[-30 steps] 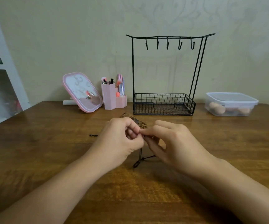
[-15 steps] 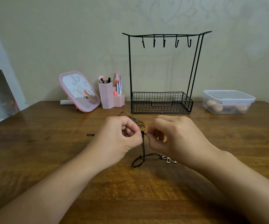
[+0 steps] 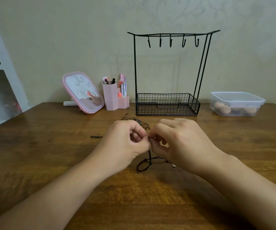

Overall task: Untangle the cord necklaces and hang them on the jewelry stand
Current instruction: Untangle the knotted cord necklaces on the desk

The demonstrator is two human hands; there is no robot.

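My left hand [image 3: 125, 140] and my right hand [image 3: 178, 141] meet over the middle of the wooden table [image 3: 51, 163], both pinching a black cord necklace [image 3: 144, 165] at the same spot. The cord hangs down from my fingers and loops on the table below them, with a small pale pendant partly hidden under my right hand. A brown cord necklace [image 3: 144, 125] lies coiled on the table just behind my hands. The black wire jewelry stand [image 3: 167, 103] with several empty hooks on its top bar stands at the back.
A pink tilted mirror [image 3: 82, 92] and a pink brush holder [image 3: 114, 97] stand left of the stand. A clear lidded box [image 3: 236, 103] sits at the back right. A small black piece [image 3: 96, 136] lies left of my hands. White shelving [image 3: 3, 67] rises at the far left.
My hands parted slightly half a second ago, then came back together on the black cord. The camera view has shifted a little.
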